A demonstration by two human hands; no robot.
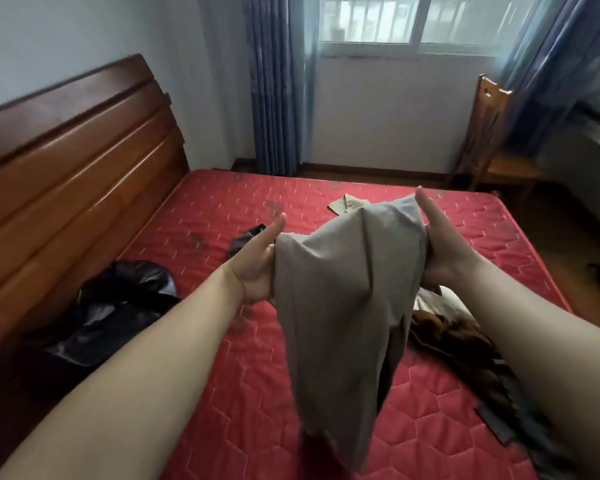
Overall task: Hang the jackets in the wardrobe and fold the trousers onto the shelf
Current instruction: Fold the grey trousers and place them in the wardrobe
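Note:
Grey trousers (343, 306) hang in the air above the red mattress (222, 393), held up between both hands. My left hand (257, 268) grips their left top edge, thumb up. My right hand (444, 244) grips the right top edge, thumb pointing up. The trouser legs dangle toward the near edge of the bed. A black shiny jacket (118, 313) lies crumpled at the left by the headboard. A brown garment (458, 337) lies on the mattress under my right forearm. Another dark garment (246, 237) sits behind my left hand, mostly hidden.
A wooden headboard (66, 161) runs along the left. A beige folded item (350, 204) lies at the bed's far side. A wooden chair (492, 140) stands at the right by blue curtains (278, 84) and the window. No wardrobe or shelf is in view.

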